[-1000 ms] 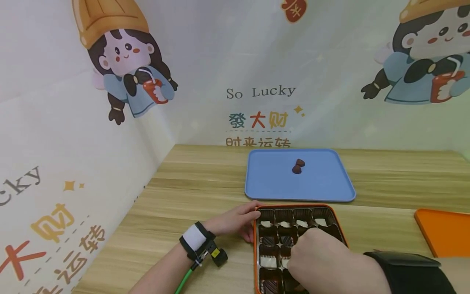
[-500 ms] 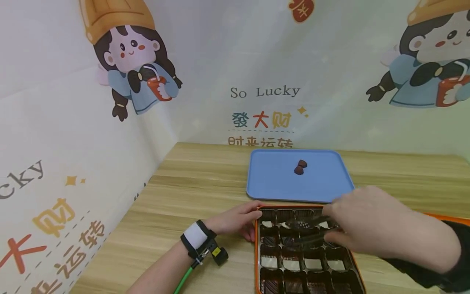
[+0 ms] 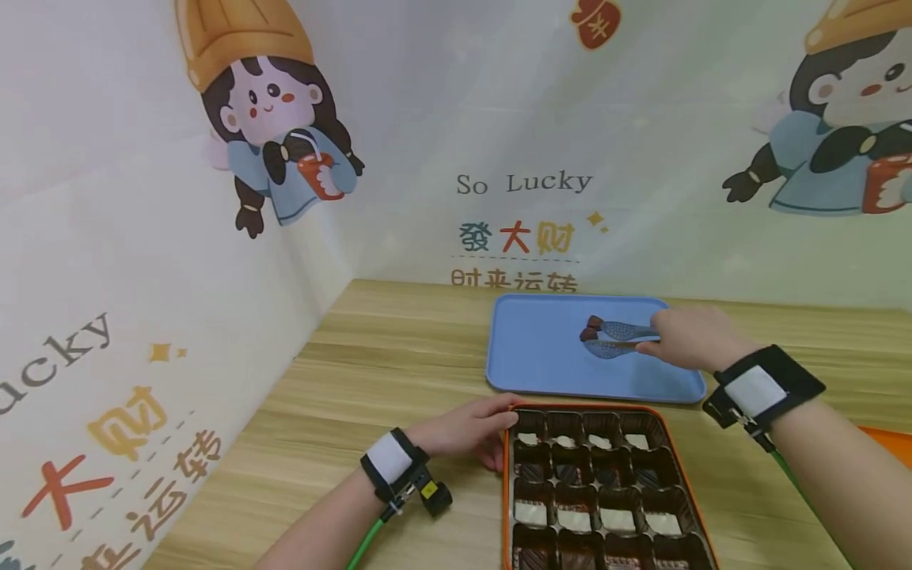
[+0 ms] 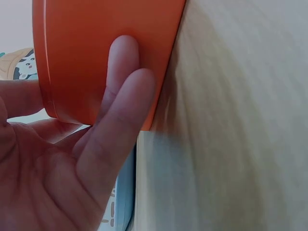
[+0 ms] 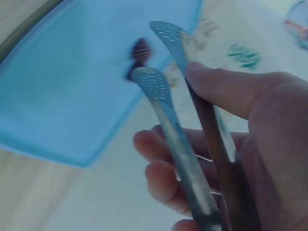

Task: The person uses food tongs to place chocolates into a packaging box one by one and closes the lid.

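My left hand [image 3: 463, 431] holds the far left corner of an orange box [image 3: 507, 507], its thumb over the rim and its fingers against the outer wall [image 4: 86, 53]. A dark brown plastic insert [image 3: 602, 495] with several compartments fills the box. My right hand [image 3: 691, 336] grips metal tongs [image 3: 609, 349] over the blue tray [image 3: 534, 348]. The perforated tips stand apart, nothing between them in the right wrist view. Just off the tips, two small brown chocolates [image 5: 142, 49] lie against each other on the tray.
An orange tray [image 3: 891, 443] shows at the right edge, partly hidden by my right forearm. The wooden table [image 3: 399, 356] ends at a printed backdrop [image 3: 399, 198] at the back and left. Wrist cameras with green cables sit on both arms.
My right hand has moved from over the box to the blue tray, bringing the tongs to the chocolates. My left hand keeps its hold on the box. The head view has shifted slightly.
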A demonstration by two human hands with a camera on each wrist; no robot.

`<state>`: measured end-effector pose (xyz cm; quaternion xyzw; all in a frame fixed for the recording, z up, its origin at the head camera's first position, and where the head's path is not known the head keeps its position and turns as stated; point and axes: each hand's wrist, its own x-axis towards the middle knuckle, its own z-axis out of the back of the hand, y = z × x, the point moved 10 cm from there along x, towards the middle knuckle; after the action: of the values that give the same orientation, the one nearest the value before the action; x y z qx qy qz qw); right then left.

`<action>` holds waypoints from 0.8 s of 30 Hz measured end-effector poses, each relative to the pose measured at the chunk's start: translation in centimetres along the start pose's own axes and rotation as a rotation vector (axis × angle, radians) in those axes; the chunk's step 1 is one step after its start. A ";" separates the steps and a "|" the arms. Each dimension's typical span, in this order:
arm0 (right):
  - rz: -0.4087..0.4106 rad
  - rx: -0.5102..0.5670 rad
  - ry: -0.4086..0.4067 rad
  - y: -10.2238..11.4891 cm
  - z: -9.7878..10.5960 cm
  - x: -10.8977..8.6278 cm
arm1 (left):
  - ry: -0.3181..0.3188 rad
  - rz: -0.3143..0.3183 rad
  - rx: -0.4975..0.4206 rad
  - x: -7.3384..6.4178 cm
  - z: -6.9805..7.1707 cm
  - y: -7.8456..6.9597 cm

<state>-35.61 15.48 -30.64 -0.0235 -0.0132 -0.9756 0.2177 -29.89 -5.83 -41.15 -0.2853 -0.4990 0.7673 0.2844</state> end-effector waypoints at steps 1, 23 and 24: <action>-0.010 0.005 0.015 -0.4 -0.4 0.4 | 0.006 -0.003 0.002 0.0 0.0 0.0; 0.050 0.037 -0.058 -0.4 -1.5 2.1 | 0.014 0.002 0.029 0.1 0.2 0.1; 0.065 0.048 -0.075 -0.3 -1.4 1.7 | 0.014 0.003 0.031 0.1 0.2 0.1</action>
<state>-37.29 15.00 -31.93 -0.0553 -0.0441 -0.9659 0.2490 -30.10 -5.93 -41.13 -0.2866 -0.4848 0.7733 0.2911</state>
